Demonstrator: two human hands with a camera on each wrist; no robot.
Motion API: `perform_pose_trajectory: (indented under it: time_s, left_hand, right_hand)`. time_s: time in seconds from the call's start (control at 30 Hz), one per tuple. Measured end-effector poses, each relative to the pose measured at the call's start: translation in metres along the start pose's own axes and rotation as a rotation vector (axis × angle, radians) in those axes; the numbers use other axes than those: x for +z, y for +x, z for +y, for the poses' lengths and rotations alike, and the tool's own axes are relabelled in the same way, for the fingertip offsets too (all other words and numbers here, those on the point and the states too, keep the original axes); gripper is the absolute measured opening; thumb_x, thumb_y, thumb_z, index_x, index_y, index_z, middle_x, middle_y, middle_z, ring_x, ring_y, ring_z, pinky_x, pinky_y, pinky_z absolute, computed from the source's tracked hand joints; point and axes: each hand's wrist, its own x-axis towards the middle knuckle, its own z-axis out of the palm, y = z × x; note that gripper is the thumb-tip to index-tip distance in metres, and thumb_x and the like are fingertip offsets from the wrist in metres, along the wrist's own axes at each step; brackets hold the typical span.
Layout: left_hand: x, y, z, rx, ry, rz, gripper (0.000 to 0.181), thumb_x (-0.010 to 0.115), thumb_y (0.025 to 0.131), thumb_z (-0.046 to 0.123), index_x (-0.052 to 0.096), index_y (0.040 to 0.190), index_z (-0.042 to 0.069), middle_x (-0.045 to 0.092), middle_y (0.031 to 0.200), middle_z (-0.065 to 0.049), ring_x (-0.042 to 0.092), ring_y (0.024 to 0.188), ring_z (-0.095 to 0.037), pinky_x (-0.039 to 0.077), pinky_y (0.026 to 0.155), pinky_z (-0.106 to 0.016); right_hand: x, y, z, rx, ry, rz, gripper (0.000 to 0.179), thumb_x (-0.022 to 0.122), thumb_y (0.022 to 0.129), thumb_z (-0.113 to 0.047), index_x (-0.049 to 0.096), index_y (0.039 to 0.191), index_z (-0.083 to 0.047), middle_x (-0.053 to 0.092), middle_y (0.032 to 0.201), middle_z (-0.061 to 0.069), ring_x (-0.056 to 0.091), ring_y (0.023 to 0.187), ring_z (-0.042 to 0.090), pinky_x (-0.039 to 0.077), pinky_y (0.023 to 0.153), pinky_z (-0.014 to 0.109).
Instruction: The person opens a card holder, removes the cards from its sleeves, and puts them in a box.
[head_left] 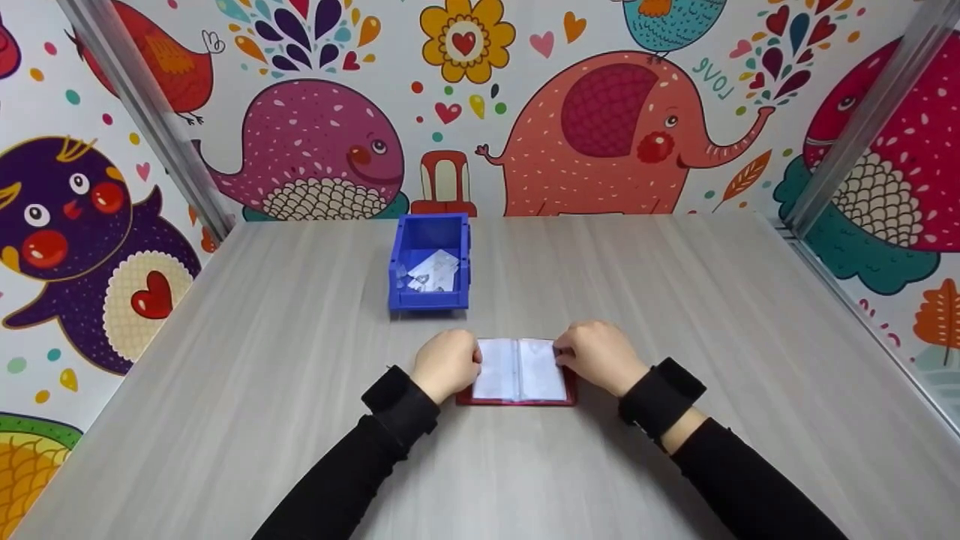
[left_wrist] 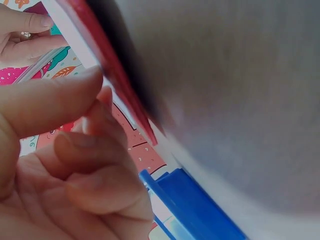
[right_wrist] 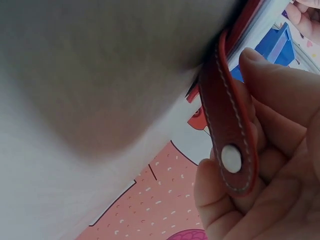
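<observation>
A red card holder (head_left: 541, 371) lies spread open on the table, with clear sleeves showing on both halves. My left hand (head_left: 448, 364) pinches its left edge between thumb and curled fingers; in the left wrist view the red cover (left_wrist: 112, 65) passes by the thumb tip. At the opposite edge, my right hand (head_left: 602, 356) pinches the sleeves' side with the thumb. A stitched red strap (right_wrist: 224, 110) with a silver snap (right_wrist: 231, 159) hangs over the right hand's fingers. The fingers' undersides are partly hidden in the head view.
Behind the card holder, a blue bin (head_left: 429, 301) stands left of centre with several white cards or papers (head_left: 441, 268) inside. The grey wood-grain table (head_left: 675, 285) meets printed cartoon walls (head_left: 465, 112) at the back and sides. Metal posts (head_left: 150, 112) frame the corners.
</observation>
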Motion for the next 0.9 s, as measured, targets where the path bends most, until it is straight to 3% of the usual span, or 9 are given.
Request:
perform_pose_trajectory:
  time_s: [0.4,0.57,0.9]
  left_hand:
    - [0.0009,0.0009,-0.0012,-0.006,-0.008,-0.007,0.009,0.068,0.074,0.002,0.07,0.071,0.01,0.066,0.075,-0.003,0.063,0.073,-0.025,0.05,0.068,-0.04]
    - [0.001,0.0009,-0.002,0.005,-0.004,-0.002,0.01,0.068,0.074,0.001,0.071,0.07,0.01,0.066,0.074,-0.002,0.062,0.072,-0.023,0.05,0.066,-0.039]
    - [0.0013,0.0009,-0.0019,0.003,-0.006,-0.002,0.009,0.068,0.074,0.002,0.072,0.072,0.01,0.068,0.077,-0.003,0.063,0.074,-0.024,0.051,0.067,-0.039]
  right_hand:
    - [-0.0012,0.0005,-0.0019,-0.003,-0.018,-0.025,0.009,0.081,0.078,-0.005,0.073,0.077,-0.008,0.068,0.077,0.006,0.065,0.069,0.024,0.051,0.061,0.04]
    - [-0.0002,0.001,-0.0025,-0.001,-0.007,-0.031,0.007,0.081,0.078,-0.003,0.075,0.081,-0.006,0.07,0.079,0.007,0.066,0.071,0.023,0.052,0.064,0.039]
    - [0.0004,0.0006,-0.0026,-0.057,-0.061,-0.024,0.019,0.081,0.078,-0.007,0.065,0.069,-0.011,0.061,0.068,0.002,0.058,0.062,0.019,0.048,0.057,0.036]
